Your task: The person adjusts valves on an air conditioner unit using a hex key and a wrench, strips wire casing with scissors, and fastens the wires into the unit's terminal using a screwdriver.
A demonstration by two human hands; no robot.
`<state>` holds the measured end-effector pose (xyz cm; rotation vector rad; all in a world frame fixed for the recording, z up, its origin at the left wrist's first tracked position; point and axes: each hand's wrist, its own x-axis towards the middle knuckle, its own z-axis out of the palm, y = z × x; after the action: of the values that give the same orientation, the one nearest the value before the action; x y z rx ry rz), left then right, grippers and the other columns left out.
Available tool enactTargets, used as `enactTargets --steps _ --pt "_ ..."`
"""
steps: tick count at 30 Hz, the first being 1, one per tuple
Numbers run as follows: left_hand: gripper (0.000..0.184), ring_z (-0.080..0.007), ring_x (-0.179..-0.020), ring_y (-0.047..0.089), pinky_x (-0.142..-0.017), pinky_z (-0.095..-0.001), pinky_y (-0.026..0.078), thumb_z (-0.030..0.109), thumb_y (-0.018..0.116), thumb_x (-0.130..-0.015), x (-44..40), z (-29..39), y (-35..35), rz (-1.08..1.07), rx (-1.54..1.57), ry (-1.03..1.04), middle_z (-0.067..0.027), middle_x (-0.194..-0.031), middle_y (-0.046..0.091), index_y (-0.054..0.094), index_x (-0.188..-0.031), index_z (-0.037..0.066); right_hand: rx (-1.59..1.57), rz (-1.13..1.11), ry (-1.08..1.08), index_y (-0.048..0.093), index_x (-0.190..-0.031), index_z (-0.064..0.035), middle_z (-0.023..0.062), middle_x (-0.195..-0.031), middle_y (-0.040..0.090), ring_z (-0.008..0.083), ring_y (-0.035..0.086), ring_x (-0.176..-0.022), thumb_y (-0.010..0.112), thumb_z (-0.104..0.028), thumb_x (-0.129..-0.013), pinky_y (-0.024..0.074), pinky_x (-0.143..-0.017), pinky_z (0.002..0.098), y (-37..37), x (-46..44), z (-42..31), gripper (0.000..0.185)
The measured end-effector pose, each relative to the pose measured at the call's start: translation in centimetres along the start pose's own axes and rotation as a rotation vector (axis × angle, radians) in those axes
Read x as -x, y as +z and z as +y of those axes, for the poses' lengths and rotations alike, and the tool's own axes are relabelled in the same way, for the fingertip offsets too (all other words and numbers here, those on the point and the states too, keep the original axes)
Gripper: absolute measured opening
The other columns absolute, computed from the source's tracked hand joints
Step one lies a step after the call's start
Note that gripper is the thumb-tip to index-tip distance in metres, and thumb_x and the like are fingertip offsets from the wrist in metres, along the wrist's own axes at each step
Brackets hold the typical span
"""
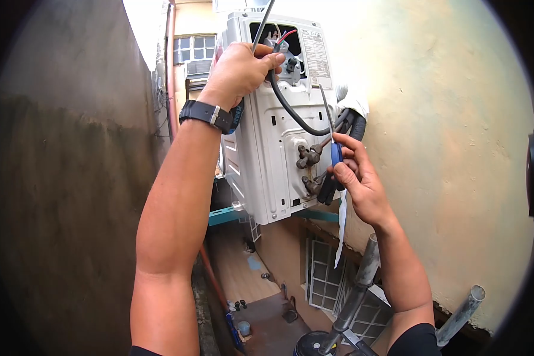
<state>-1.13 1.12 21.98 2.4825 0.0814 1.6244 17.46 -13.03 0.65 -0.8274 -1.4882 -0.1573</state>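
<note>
My left hand (246,68) is closed at the top of a white air conditioner outdoor unit (261,154). Its fingers pinch a black cable (291,110), whose red and other thin wires (286,37) fan out at the open terminal recess. A long metal shaft rises from the same hand, and a dark handle with blue lettering (237,115) shows below the palm, like a screwdriver. My right hand (359,178) is closed around a blue-handled screwdriver (337,153), its thin shaft pointing up beside the unit. Brass-coloured service valves (308,156) sit just left of it.
A dark wall (71,178) stands close on the left, a cream wall (439,148) on the right. Insulated pipes (356,121) run behind the unit. It rests on a teal bracket (222,215), high above a floor. Metal pipes (362,279) stand below my right arm.
</note>
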Motion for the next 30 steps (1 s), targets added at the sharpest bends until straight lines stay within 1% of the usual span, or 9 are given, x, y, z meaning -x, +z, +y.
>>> enactTargets --steps 5,11,14,16,18,22,25,28,30 --pt "0.040 -0.0108 -0.090 0.071 -0.051 -0.0188 0.041 0.022 0.060 -0.108 4.9 -0.1 0.6 -0.116 0.484 -0.108 -0.0047 -0.107 0.072 0.058 -0.143 0.002 -0.043 -0.001 0.021 0.047 -0.153 -0.0122 0.0060 -0.120 0.054 0.0129 0.057 -0.103 0.060 -0.025 -0.108 0.0476 -0.096 0.0289 0.5 1.0 -1.6 0.049" --pt "0.052 -0.0076 -0.092 0.057 -0.049 -0.0193 0.037 0.036 0.051 -0.112 15.3 -0.9 4.8 -0.073 1.110 -0.140 0.0002 -0.091 0.056 0.045 -0.151 0.002 -0.227 0.004 0.090 0.040 -0.157 -0.0096 0.0074 -0.122 0.055 0.0138 0.059 -0.103 0.059 -0.027 -0.108 0.0476 -0.096 0.0306 3.2 4.7 -3.3 0.056" --pt "0.044 -0.0061 -0.072 0.055 -0.051 -0.0186 0.037 0.034 0.059 -0.109 19.5 -0.8 7.4 -0.181 1.120 -0.106 -0.0015 -0.104 0.061 0.062 -0.137 0.001 -0.283 0.020 0.096 0.027 -0.162 -0.0073 0.0091 -0.127 0.055 0.0149 0.060 -0.105 0.063 -0.029 -0.104 0.0485 -0.095 0.0309 3.6 6.3 -3.8 0.071" --pt "0.024 -0.0119 -0.088 0.065 -0.064 -0.0241 0.055 0.016 0.069 -0.104 21.7 0.2 9.8 -0.175 1.048 0.061 -0.0077 -0.113 0.063 0.072 -0.119 -0.002 -0.493 0.023 0.155 0.027 -0.161 -0.0052 0.0058 -0.118 0.054 0.0131 0.057 -0.105 0.065 -0.027 -0.104 0.0451 -0.100 0.0315 3.4 7.6 -4.9 0.072" --pt "0.021 -0.0197 -0.103 0.066 -0.088 -0.0317 0.057 0.012 0.077 -0.096 23.0 1.2 11.0 -0.134 0.825 0.113 -0.0101 -0.115 0.063 0.077 -0.115 0.001 -0.502 0.092 0.139 0.028 -0.161 -0.0055 0.0053 -0.118 0.054 0.0124 0.056 -0.105 0.072 -0.029 -0.100 0.0467 -0.099 0.0305 3.2 9.1 -4.6 0.079" --pt "0.027 -0.0221 -0.121 0.058 -0.090 -0.0331 0.061 0.020 0.082 -0.092 25.2 1.4 13.4 0.103 0.389 0.193 -0.0093 -0.131 0.050 0.079 -0.114 0.005 -0.193 0.321 0.020 0.031 -0.157 -0.0054 0.0061 -0.119 0.054 0.0118 0.057 -0.103 0.084 -0.025 -0.090 0.0511 -0.094 0.0271 3.2 11.0 -6.5 0.087" --pt "0.029 -0.0182 -0.113 0.060 -0.083 -0.0301 0.062 0.016 0.082 -0.091 26.6 2.4 13.7 0.200 0.116 0.266 -0.0081 -0.124 0.051 0.077 -0.117 0.005 -0.585 0.313 -0.017 0.034 -0.155 -0.0048 0.0067 -0.119 0.055 0.0128 0.058 -0.105 0.085 -0.009 -0.087 0.0522 -0.092 0.0282 1.9 13.1 -6.7 0.085" --pt "0.049 -0.0117 -0.093 0.064 -0.065 -0.0190 0.055 0.008 0.080 -0.093 27.7 2.7 16.0 0.034 0.626 0.011 -0.0084 -0.121 0.052 0.060 -0.138 0.004 0.062 0.362 0.029 0.037 -0.152 -0.0030 0.0080 -0.119 0.056 0.0129 0.058 -0.106 0.079 -0.005 -0.091 0.0529 -0.093 0.0291 2.2 14.1 -6.8 0.074" --pt "0.062 -0.0132 -0.093 0.067 -0.056 -0.0199 0.052 0.007 0.075 -0.097 28.6 3.4 19.0 0.135 1.207 -0.118 -0.0120 -0.128 0.054 0.042 -0.149 0.005 0.064 0.376 0.081 0.041 -0.148 -0.0015 0.0082 -0.118 0.058 0.0124 0.058 -0.106 0.074 -0.004 -0.094 0.0533 -0.093 0.0294 2.7 14.4 -6.7 0.063"
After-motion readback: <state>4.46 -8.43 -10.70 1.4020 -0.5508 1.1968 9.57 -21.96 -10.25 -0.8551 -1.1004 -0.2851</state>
